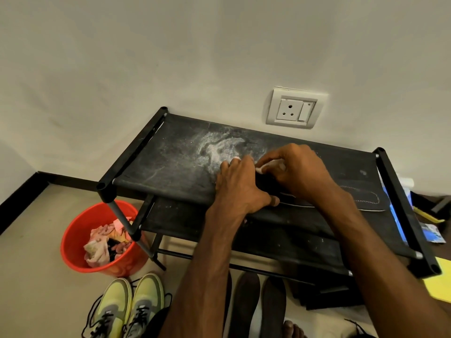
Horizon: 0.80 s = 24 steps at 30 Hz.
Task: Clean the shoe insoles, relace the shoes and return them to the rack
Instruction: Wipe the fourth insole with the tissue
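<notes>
**While both hands work: insole on the rack top**

Where the floor meets the wall at far left, a red bucket (70,250) holds crumpled cloths (100,247). Near it, a pair of yellow-green sneakers (129,306) stands on the floor, laces loose.

- Shoe rack (170,172): black, against the far wall; white powder (217,150) is smeared on its top shelf.
- Left hand (238,184): grip clamped on the left end of a black insole (353,201), fingers on top, thumb at its near edge.
- Insole: flat on the top shelf, running right.
- Right hand (297,169): grip pinched together on a white wad (271,165), just beside the left fingers.
- Two dark insoles (246,303): on the floor, near centre.
- Wall socket (295,108): above the rack.
- Yellow sheet (439,281): far right.
</notes>
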{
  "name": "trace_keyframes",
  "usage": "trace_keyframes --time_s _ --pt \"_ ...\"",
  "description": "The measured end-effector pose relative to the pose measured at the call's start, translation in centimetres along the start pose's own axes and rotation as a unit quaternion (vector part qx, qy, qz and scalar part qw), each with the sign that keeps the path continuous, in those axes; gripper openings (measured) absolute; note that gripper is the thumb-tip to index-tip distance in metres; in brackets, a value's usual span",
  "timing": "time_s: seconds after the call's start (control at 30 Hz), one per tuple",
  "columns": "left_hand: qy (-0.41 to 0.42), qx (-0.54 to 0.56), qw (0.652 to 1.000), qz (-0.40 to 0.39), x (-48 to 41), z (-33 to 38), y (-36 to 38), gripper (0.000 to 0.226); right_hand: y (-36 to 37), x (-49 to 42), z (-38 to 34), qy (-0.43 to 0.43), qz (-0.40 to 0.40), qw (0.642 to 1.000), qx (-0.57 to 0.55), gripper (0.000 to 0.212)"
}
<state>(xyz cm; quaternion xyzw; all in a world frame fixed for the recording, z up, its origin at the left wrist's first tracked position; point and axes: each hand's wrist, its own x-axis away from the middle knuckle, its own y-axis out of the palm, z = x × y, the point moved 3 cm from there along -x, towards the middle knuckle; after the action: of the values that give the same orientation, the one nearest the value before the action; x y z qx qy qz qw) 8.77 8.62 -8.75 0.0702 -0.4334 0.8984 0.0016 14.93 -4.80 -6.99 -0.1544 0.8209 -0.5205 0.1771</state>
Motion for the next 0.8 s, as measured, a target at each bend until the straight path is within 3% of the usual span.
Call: trace_keyframes --time_s 0.07,0.27,0.37,0.5,0.6,0.8 --pt "-0.001 -0.001 1.000 -0.003 0.0 -0.1 0.0 0.092 0.1 0.0 0.0 -0.005 -0.006 1.000 0.007 0.016" --pt "0.014 -0.018 1.000 -0.014 -0.1 0.1 0.1 0.093 -0.6 1.0 -1.7 -0.088 -0.155 0.984 -0.021 0.028" --pt "0.028 -0.032 0.999 -0.021 -0.1 0.4 0.2 0.091 -1.1 0.6 -0.6 -0.043 -0.118 0.992 -0.003 0.018" --pt "0.035 -0.034 0.998 -0.033 0.0 0.1 0.2 0.086 -2.2 0.4 1.9 0.050 -0.010 0.999 -0.008 0.013" --pt "0.037 -0.041 0.998 -0.039 0.0 0.1 0.3 0.089 -3.2 0.7 3.4 0.072 0.045 0.996 -0.033 0.012" --pt "0.073 -0.042 0.996 -0.029 -0.1 1.3 1.1 0.092 -2.6 1.1 2.6 0.047 -0.019 0.994 -0.093 0.018"
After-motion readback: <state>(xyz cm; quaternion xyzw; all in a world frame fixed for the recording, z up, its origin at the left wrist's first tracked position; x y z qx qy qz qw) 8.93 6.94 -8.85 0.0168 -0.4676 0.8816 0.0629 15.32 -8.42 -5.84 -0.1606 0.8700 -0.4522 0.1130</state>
